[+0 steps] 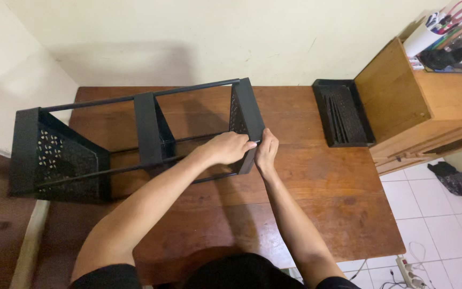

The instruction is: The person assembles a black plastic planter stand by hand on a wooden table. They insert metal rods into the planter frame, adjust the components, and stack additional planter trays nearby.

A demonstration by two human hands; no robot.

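- Black metal rack frame point(135, 139) lies on its side across the wooden counter point(316, 203), long axis running left-right, w/ three upright panels joined by thin black rods.
- Left end panel point(60, 158) is perforated in a decorative pattern and sits at the counter's left edge, next to the wall; middle panel point(151, 131) stands roughly halfway along; right end panel point(247, 120), also perforated, sits near the counter's centre.
- Left hand point(230, 147) reaches over the rods from the near side, fingers curled down on the near bottom corner of the right end panel, gripping it.
- Right hand point(266, 152) sits just beside the left, on the panel's outer face; fingers wrapped round the same edge, thumb touching the left hand's fingertips. Both hands closed on the panel, not spread.
- Both forearms bare, coming up from the bottom of the view; dark short sleeves at the frame's lower edge.
- Black plastic tray point(343, 113) w/ slotted inside lies flat on the counter's right end, well apart from the rack, touching a wooden cabinet point(429, 107).
- On the cabinet top: white cup point(421, 40) holding pens and red-handled scissors, beside a black wire holder; contents too small to tell.
- White tiled floor point(434, 225) at right, w/ a power strip point(410, 273) and a dark cloth point(453, 179) lying on it.
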